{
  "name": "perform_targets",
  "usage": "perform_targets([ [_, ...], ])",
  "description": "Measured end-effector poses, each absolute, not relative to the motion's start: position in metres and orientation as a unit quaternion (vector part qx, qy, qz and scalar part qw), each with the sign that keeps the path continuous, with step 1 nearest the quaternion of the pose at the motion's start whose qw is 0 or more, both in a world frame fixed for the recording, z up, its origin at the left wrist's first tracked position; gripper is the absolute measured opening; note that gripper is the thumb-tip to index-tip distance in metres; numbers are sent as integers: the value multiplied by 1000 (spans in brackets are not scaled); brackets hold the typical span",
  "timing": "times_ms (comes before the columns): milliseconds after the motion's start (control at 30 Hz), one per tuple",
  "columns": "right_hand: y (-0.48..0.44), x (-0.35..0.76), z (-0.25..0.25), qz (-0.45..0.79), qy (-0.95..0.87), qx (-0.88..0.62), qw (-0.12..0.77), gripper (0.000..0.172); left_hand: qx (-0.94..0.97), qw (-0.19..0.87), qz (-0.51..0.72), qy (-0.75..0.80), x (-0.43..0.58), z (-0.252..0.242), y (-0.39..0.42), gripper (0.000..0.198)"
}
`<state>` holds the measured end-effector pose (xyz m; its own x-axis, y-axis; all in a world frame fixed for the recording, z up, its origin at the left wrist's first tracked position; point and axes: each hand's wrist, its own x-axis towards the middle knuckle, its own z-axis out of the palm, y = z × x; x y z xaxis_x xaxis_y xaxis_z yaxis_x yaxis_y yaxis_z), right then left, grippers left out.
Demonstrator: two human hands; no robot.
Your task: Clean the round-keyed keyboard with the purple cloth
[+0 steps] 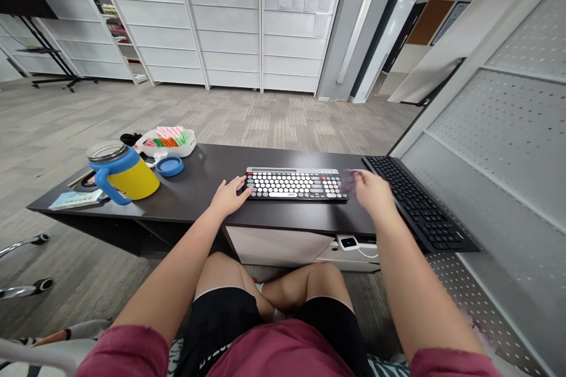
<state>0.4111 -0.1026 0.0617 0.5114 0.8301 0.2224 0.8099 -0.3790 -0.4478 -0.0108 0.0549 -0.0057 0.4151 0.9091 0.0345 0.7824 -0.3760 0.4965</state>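
A black keyboard (292, 184) with round white and grey keys and a few red ones lies flat on the dark desk. My left hand (229, 195) grips its left end, the thumb by the front corner and the fingers along the side edge. Just past the keyboard's right end, my right hand (374, 189) is closed on a thin greyish-purple cloth (349, 181). The cloth is smeared by motion and hangs close to the number keys; I cannot tell whether it touches them.
A larger black keyboard (415, 203) lies at right against the perforated panel (508, 123). To the left stand a yellow-and-blue jug (132, 177), a blue lid (170, 166), a white tray (190, 142) of colourful items and a booklet (77, 199). A small white device (348, 242) sits below the desk's front edge.
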Motion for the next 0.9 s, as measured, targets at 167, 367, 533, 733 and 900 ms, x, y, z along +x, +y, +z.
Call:
perform_targets([
  [167, -74, 445, 68, -65, -413, -893, 164, 50, 813, 209, 161, 519, -11, -7, 56, 76],
  [367, -22, 412, 31, 48, -486, -873, 15, 36, 813, 211, 161, 517, -12, -8, 56, 75],
  [533, 1, 382, 15, 60, -467, -882, 6, 34, 814, 208, 162, 518, -12, -8, 55, 73],
  [733, 14, 368, 15, 54, -430, -901, 10, 38, 812, 208, 170, 518, -11, -8, 55, 72],
  [900, 20, 353, 19, 44, -440, -897, 12, 36, 811, 212, 167, 519, -11, -8, 55, 72],
])
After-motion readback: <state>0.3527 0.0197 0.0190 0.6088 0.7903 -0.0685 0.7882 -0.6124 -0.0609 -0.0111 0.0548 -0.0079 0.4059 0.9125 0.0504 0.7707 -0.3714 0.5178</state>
